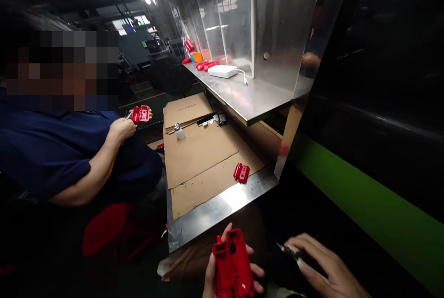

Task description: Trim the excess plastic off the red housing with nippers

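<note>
At the bottom centre my left hand (pixel 255 270) is wrapped round a red plastic casing (pixel 239 265), its hollow inner side facing up. My right hand (pixel 322 263), lower right, pinches a small metal tool (pixel 289 249) whose thin tip points left toward the casing without touching it. The tool's exact kind is hard to make out. Another red casing (pixel 243 174) lies beyond my hands, near the front edge of the cardboard-covered table (pixel 215 217).
At the left a person in a dark blue shirt (pixel 69 145) holds a red casing (pixel 140 114). A steel shelf (pixel 263 96) carries a white box (pixel 222 71) and red parts (pixel 207 65). A dispenser bottle (pixel 179 131) stands on cardboard; a red stool (pixel 106 228) is lower left.
</note>
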`<action>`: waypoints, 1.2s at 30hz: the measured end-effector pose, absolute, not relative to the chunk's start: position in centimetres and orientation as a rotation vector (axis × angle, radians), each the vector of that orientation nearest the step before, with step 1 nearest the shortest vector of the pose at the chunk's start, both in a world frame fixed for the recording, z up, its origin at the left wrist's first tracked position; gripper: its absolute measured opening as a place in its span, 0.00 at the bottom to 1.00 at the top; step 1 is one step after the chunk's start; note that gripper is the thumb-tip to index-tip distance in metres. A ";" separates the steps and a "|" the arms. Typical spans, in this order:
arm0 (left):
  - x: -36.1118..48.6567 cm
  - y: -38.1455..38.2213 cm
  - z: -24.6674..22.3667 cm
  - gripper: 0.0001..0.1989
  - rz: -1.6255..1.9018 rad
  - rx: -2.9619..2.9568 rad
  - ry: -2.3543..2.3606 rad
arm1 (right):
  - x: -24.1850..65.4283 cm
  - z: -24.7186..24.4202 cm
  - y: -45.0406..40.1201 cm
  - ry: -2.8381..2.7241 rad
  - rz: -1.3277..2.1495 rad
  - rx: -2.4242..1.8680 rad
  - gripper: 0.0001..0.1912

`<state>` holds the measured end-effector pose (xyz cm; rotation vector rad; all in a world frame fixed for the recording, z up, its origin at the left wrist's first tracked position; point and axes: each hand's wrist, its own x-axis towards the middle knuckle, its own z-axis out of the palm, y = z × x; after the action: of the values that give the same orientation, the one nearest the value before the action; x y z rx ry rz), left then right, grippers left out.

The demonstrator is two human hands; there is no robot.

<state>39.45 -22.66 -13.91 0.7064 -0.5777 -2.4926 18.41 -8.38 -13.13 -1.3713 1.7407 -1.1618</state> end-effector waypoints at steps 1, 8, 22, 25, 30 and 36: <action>39.1 -21.8 -12.9 0.51 -2.522 0.657 -0.524 | 17.9 -11.9 -8.9 1.759 -1.176 -1.451 0.16; 36.9 -18.9 -9.3 0.39 -2.502 0.729 -0.243 | 18.1 -7.9 -10.2 1.989 -1.144 -2.085 0.20; 39.4 -18.4 -12.2 0.15 -2.075 1.096 -0.657 | 19.5 -5.6 -10.4 2.000 -1.121 -2.371 0.22; 37.6 -17.6 -11.7 0.17 -2.035 1.108 -0.720 | 19.6 -5.7 -9.9 2.018 -1.171 -2.343 0.21; 39.1 -16.3 -12.9 0.12 -1.956 1.159 -0.672 | 19.8 -5.9 -9.4 1.990 -1.185 -2.344 0.21; 37.0 -15.9 -10.7 0.24 -2.262 0.853 -0.520 | 20.0 -6.0 -8.9 1.978 -1.143 -2.416 0.21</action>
<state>37.00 -15.86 -10.67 0.8525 -0.5205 -2.2617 20.02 -8.95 -5.97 -2.4157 1.9782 -1.1427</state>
